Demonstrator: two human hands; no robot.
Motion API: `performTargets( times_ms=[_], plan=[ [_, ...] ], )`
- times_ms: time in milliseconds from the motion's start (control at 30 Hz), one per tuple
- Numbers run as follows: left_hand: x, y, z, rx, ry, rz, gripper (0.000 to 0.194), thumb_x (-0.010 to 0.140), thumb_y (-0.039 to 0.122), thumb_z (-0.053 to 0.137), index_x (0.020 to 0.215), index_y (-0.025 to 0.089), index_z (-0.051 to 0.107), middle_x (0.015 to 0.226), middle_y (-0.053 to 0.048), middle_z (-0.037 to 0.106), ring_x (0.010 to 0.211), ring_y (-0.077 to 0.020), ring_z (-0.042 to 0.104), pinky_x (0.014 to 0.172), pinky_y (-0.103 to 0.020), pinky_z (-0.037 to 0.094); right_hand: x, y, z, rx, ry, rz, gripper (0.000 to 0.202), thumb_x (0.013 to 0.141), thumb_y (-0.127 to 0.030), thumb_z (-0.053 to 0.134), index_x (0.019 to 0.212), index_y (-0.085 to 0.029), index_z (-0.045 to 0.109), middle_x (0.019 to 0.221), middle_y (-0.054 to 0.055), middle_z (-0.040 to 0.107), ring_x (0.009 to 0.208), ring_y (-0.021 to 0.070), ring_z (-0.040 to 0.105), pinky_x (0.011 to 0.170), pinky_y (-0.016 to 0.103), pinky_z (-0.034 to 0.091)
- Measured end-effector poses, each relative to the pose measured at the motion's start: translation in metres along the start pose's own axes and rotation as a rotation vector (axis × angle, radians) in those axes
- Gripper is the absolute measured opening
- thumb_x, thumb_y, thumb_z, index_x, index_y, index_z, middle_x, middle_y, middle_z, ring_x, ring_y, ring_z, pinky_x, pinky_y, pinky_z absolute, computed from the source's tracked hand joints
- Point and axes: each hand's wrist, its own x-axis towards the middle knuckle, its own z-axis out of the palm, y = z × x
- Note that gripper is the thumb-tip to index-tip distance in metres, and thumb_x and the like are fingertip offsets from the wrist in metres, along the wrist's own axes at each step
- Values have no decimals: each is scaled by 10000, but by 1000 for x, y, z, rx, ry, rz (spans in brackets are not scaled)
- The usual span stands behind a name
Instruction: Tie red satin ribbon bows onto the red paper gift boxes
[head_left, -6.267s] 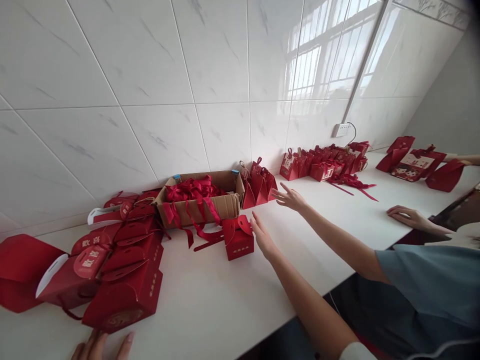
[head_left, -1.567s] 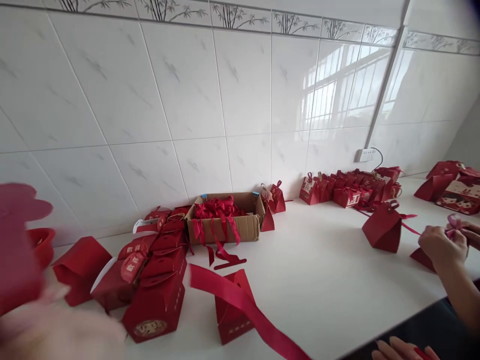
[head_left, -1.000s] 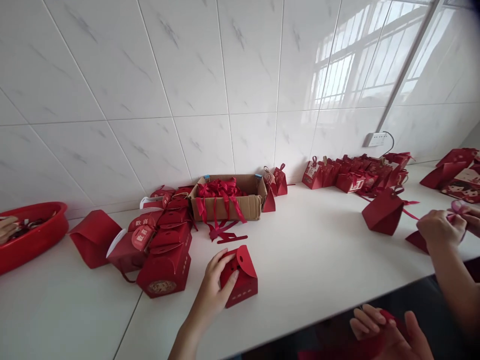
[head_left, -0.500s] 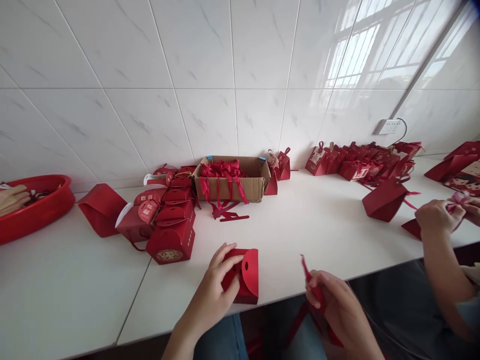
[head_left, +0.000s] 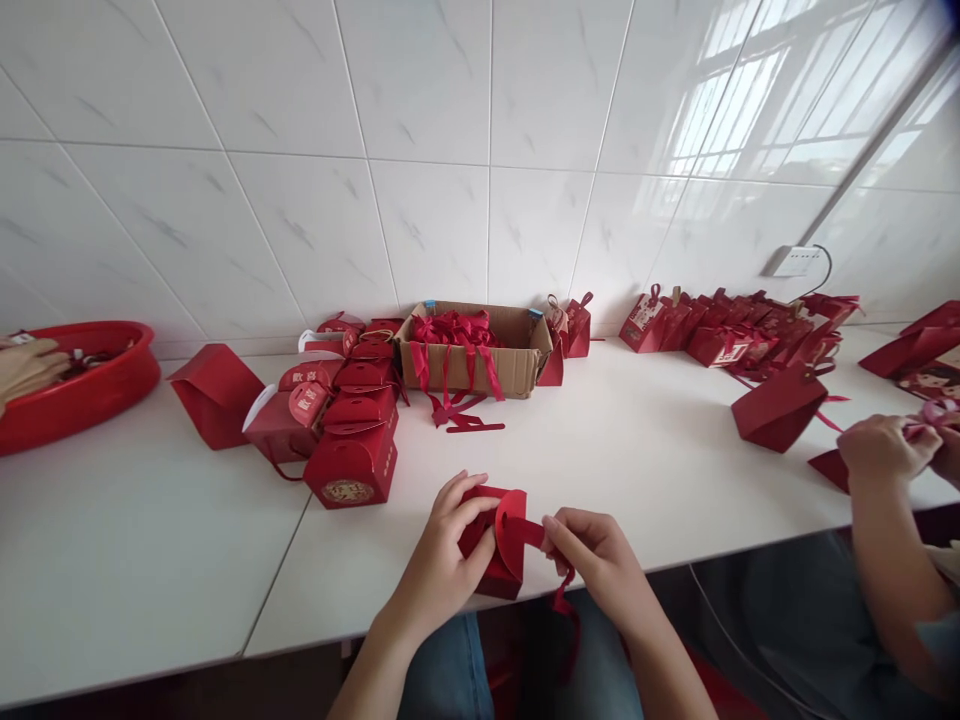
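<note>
A small red gift box (head_left: 512,575) stands near the table's front edge, its rounded flap facing right. My left hand (head_left: 454,545) grips it from the left, thumb and fingers bent over its top beside the flap. In my right hand (head_left: 589,555) a red ribbon (head_left: 529,532) is pinched between thumb and fingers. One end of the ribbon reaches the hole in the flap, and the rest dangles below my hand past the table edge. Whether the ribbon passes through the box's far side is hidden by my left hand.
A cardboard box (head_left: 469,370) of red ribbons stands by the wall. Left of it are several finished-looking red boxes (head_left: 352,450) and a red basin (head_left: 112,400). More red gift boxes (head_left: 724,335) line the right. A co-worker's hands (head_left: 892,450) work at far right.
My right hand has moved left and up to the box, bringing the ribbon's end to the flap's hole. My left hand keeps its hold. The view has shifted slightly.
</note>
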Motion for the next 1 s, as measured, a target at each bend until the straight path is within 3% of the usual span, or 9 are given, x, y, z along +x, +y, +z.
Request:
performTargets(
  times_ms=[533, 767, 900, 1000],
  plan=[
    [5, -2, 4, -29, 75, 75, 171, 861, 219, 511, 950, 255, 652, 1324, -69, 524, 1331, -274, 371, 1066, -493, 395, 15, -3, 8, -188, 34, 34, 472, 820, -549, 520, 536, -176, 465, 480, -49, 363, 478, 93, 311, 478, 246, 245],
    [8, -1, 8, 22, 134, 129, 169, 845, 206, 500, 838, 237, 666, 1241, -70, 582, 1273, -273, 440, 1045, -482, 414, 22, 2, 11, -318, 63, -14, 382, 791, -460, 589, 573, -185, 438, 526, -52, 370, 520, 96, 311, 485, 249, 257],
    [10, 0, 6, 44, 192, 158, 169, 856, 202, 481, 851, 227, 648, 1176, -82, 600, 1169, -253, 539, 982, -432, 478, 23, 5, 11, -364, 99, -50, 302, 822, -436, 565, 667, -203, 454, 588, -39, 452, 552, 121, 415, 504, 255, 350],
    [12, 1, 2, 76, 232, 181, 174, 876, 217, 472, 895, 230, 645, 1124, -82, 610, 1061, -228, 604, 911, -385, 524, 26, 4, 8, -427, 184, -123, 229, 856, -434, 528, 883, -207, 544, 894, 51, 605, 817, 203, 576, 706, 341, 486]
  ],
)
